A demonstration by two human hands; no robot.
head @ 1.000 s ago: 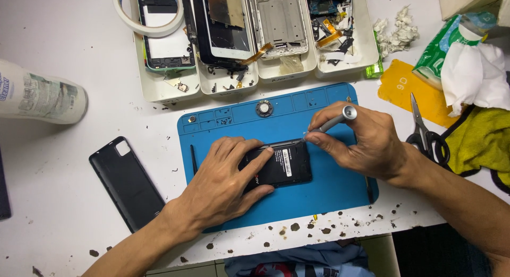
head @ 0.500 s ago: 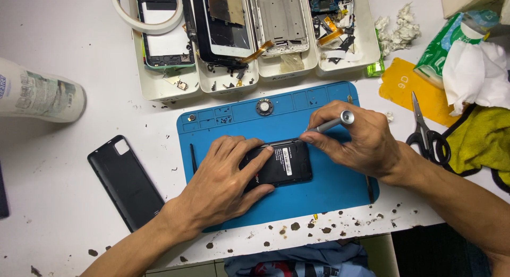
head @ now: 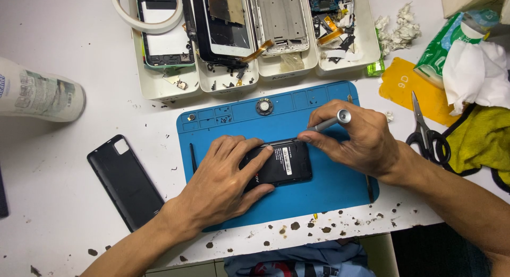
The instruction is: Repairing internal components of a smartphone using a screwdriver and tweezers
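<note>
A black phone (head: 284, 163) with its back cover off lies on a blue work mat (head: 329, 186). My left hand (head: 226, 179) lies over the phone's left half and pins it down. My right hand (head: 358, 136) grips a small silver screwdriver (head: 332, 120), its tip at the phone's top right corner. The phone's black back cover (head: 125, 181) rests on the white table to the left of the mat.
White trays (head: 255, 70) of dismantled phone parts line the far edge, with a tape roll (head: 130, 16) on them. A white bottle (head: 40, 96) lies at left. Scissors (head: 425, 131), a yellow card, tissues and a yellow cloth (head: 481, 139) sit at right.
My right hand and the screwdriver have shifted slightly at the phone's top right corner. My left hand and the phone have stayed put.
</note>
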